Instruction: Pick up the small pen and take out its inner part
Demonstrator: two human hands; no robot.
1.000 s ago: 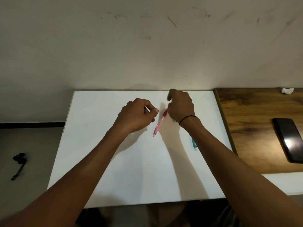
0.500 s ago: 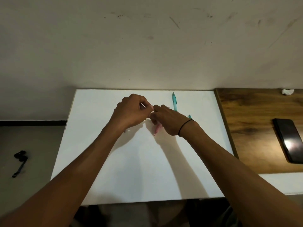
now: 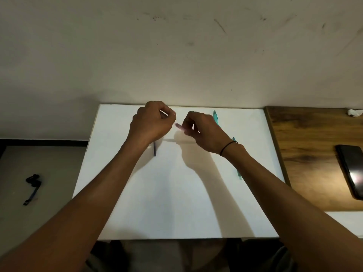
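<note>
Both hands are up over the far half of the white table (image 3: 176,193), working on a pink pen (image 3: 179,127). The right hand (image 3: 204,132) has its fingers curled round the pink barrel, whose tip pokes out toward the other hand. The left hand (image 3: 152,122) is curled too, pinching a thin pale piece (image 3: 164,113), perhaps a refill, just beside that tip; the 2 parts look apart, not yet joined. I judge the work as midway: a dark thin rod (image 3: 155,151) lies on the table under the left wrist, and 2 teal pens (image 3: 215,117) lie untouched by the right arm. No container is in sight; everything lies loose on the tabletop. A dark phone (image 3: 351,171) rests on the wooden desk (image 3: 306,154) alongside.
</note>
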